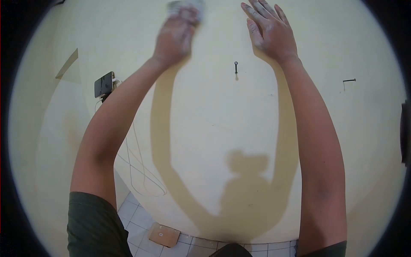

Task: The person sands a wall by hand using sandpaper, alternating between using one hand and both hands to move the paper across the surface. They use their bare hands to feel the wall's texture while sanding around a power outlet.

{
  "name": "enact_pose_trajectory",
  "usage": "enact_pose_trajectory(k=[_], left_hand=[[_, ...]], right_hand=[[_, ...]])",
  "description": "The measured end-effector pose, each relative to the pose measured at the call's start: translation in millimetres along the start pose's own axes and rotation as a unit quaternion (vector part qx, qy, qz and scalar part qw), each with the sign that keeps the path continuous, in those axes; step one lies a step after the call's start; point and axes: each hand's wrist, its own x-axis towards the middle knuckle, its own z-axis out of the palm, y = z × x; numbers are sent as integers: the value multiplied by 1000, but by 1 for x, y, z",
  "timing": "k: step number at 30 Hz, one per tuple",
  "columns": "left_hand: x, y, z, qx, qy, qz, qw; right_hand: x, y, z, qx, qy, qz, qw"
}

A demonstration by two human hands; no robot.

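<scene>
Raised high against the pale yellow wall (214, 111), my left hand (174, 39) is closed on a crumpled whitish cloth (185, 9). The cloth and fingers are blurred by motion, and its upper edge reaches the top of the frame. To the right, my right hand (274, 35) lies open against the wall, fingers extended and smudged with pale dust. A nail (236, 67) sticks out of the wall below and between my hands.
A second nail (349, 80) protrudes farther right. On the left, a phone (104, 85) is at the wall with white cables (141, 171) hanging below. A brown cardboard box (164, 235) rests on the tiled floor (139, 220). A dark object (404, 132) sits at the right edge.
</scene>
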Motion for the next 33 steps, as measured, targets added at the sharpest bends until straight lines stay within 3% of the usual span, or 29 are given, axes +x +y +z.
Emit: enact_pose_trajectory(k=[2, 4, 6, 7, 10, 11, 12, 14, 17, 20, 21, 28, 30, 32, 33], left_hand=[[-4, 44, -13, 8, -124, 215, 969], [-7, 52, -16, 1, -174, 226, 958], [-5, 30, -10, -22, -97, 105, 989], [-2, 20, -6, 8, -13, 15, 1000], [-13, 22, -1, 37, 13, -46, 998], [-27, 32, -2, 57, -46, 96, 993], [-36, 54, -13, 2, -159, 156, 975], [-42, 74, -19, 7, -202, 144, 969], [-49, 57, 6, 75, 22, -93, 993], [-54, 70, 9, -9, 6, 28, 1000], [-49, 85, -7, -31, -124, 104, 986], [-60, 89, 3, 6, 24, -48, 999], [-70, 116, -11, -21, -203, 101, 974], [-75, 112, -15, -38, -205, 88, 974], [-78, 103, -14, -17, -163, 50, 985]], right_hand=[[0, -1, 0, -17, -4, -2, 1000], [2, 4, 7, -23, 8, -14, 1000], [-2, 6, 9, -22, 11, -17, 1000], [-1, 5, 7, -18, 11, -16, 1000], [-3, 5, 11, -23, 15, -1, 1000], [-3, 5, 13, -27, 15, 1, 1000], [-2, 4, 12, -24, 10, -4, 1000], [-1, 5, 6, -20, 3, -9, 1000], [-1, 7, 12, -34, 14, -13, 999], [-3, 6, 9, -26, 12, -10, 1000], [-2, 6, 9, -23, 11, -14, 1000], [-6, 10, 11, -71, 8, -23, 997], [-6, 7, 13, -67, -19, -80, 994], [-7, 13, 9, -28, -66, -169, 983], [-8, 11, 10, -37, -65, -164, 984]])
